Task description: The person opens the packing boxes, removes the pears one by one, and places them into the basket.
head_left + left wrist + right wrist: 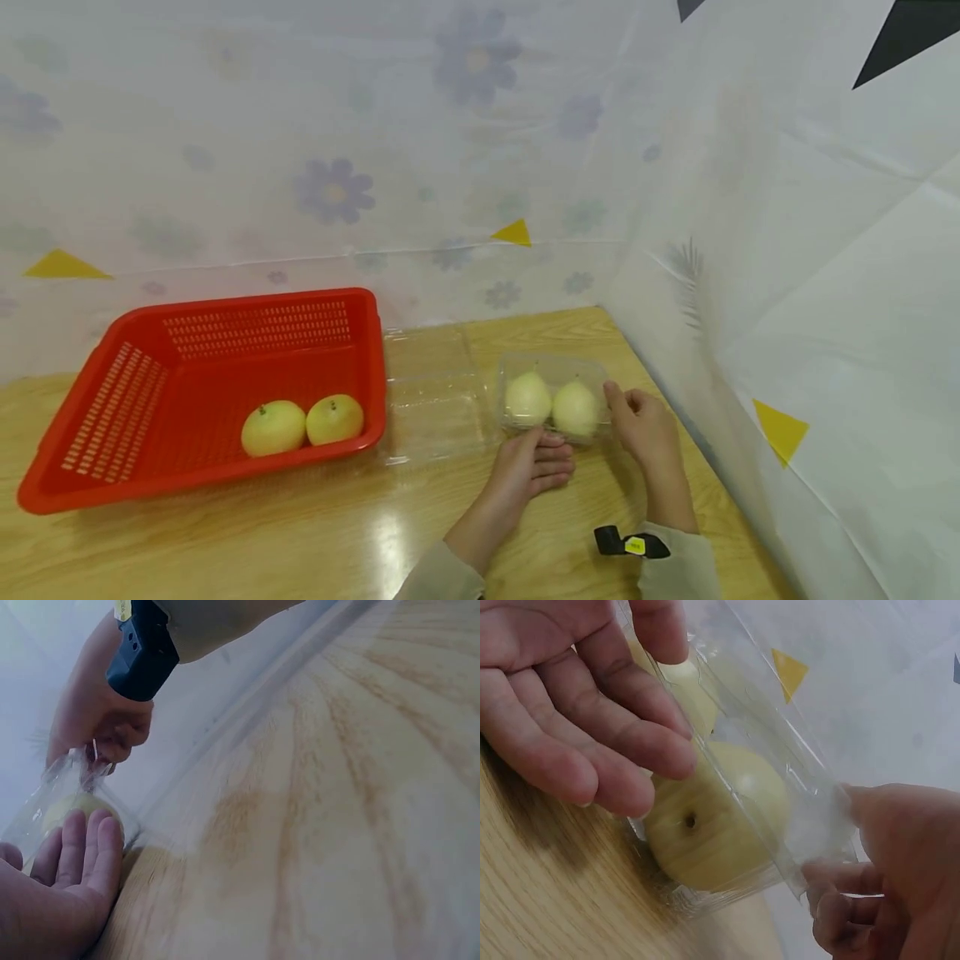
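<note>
A clear plastic clamshell box point(553, 363) with two pale yellow pears point(527, 400) inside sits on the table's right part. My right hand point(647, 427) pinches the box's right edge between thumb and curled fingers, as the right wrist view shows at the box rim point(801, 769). Along the front side lies my left hand point(531, 468), its fingers fairly straight and touching or very near the box wall. In the left wrist view the left hand point(75, 889) has its palm turned toward the box. Whether the lid is fully latched I cannot tell.
A red plastic basket point(202, 479) stands on the left with two more yellow pears point(273, 428) in it. Between basket and pears' box lies an open clear clamshell box point(435, 417). Patterned sheeting point(330, 192) rises behind the wooden table point(300, 533), white sheeting point(840, 317) at right.
</note>
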`<state>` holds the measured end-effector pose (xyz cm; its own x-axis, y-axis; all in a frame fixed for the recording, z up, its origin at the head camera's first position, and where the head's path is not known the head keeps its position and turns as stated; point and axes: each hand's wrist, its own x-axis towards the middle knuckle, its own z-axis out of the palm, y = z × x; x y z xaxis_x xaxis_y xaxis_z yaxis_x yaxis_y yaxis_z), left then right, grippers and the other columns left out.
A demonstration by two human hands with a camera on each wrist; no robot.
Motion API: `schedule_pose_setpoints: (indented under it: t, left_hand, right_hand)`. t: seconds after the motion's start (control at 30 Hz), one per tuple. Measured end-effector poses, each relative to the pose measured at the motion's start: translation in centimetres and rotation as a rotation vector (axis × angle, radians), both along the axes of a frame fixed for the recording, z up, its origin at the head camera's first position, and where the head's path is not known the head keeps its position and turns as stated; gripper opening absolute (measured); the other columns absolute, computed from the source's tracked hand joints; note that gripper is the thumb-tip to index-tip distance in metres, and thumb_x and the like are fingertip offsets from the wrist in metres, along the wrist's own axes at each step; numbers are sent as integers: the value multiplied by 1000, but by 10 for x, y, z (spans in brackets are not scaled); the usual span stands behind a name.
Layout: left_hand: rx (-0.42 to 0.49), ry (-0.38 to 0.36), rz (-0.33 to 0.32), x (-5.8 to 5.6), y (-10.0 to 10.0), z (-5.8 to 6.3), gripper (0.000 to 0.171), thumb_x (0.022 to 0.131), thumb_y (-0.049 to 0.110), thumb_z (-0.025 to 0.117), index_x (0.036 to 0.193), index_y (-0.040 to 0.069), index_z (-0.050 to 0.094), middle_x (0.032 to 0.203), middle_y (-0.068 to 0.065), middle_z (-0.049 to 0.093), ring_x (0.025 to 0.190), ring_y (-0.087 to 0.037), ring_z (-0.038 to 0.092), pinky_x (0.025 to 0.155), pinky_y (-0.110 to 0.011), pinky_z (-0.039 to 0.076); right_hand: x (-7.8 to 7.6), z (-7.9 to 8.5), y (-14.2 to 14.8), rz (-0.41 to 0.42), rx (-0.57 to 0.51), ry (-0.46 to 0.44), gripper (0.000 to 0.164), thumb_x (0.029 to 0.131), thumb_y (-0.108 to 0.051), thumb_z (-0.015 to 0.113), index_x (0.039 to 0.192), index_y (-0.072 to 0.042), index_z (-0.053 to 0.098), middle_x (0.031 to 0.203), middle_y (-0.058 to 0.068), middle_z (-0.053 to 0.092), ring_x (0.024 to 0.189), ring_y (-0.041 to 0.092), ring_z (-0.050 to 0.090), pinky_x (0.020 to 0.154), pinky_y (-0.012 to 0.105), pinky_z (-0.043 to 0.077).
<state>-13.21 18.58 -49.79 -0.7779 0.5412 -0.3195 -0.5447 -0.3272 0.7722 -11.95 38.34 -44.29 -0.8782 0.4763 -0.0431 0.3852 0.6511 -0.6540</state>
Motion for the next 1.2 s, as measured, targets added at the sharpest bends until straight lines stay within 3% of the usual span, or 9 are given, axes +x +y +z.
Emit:
schedule_pose_setpoints:
  t: [0.13,0.3,0.4,0.5,0.73,1.2]
  left_hand:
    - [3,4,-4,0,2,1,39,103,29,46,110,-4,65,108,-19,71,91,-27,73,82,-38,60]
    - [12,12,-15,0,1,2,40,103,29,45,112,-5,64,111,-21,70,93,-28,72,83,-38,60]
    - [20,19,-17,0,-1,1,39,103,30,45,112,-4,63,110,-19,70,95,-29,72,84,-39,59]
    - [25,24,-18,1,-3,1,40,104,31,45,111,-3,63,105,-15,71,97,-30,71,85,-40,59]
    - [28,20,-27,1,-4,1,44,105,35,44,114,-5,63,105,-14,70,96,-28,71,86,-39,59]
    - [14,18,-24,1,-3,0,44,105,34,44,113,-4,64,104,-12,71,89,-21,71,82,-37,60]
  right_hand:
    - [-1,2,-2,79,120,139,65,96,-62,50,136,-11,56,114,16,64,99,33,62,79,48,52]
    - [-4,3,-11,392,179,368,63,91,-36,71,147,-18,49,147,18,47,137,43,39,103,68,35]
    - [-7,3,-19,577,223,386,70,84,-27,76,148,-21,49,153,19,41,145,48,24,108,74,22]
    - [-8,2,-24,677,271,343,76,77,-21,74,149,-23,48,156,21,37,147,51,17,108,77,15]
    - [-7,0,-28,698,362,306,79,70,-8,67,146,-21,52,157,22,36,146,51,22,108,77,17]
    - [-5,6,-36,677,431,208,73,73,7,65,139,-23,60,154,19,41,144,47,31,109,76,18]
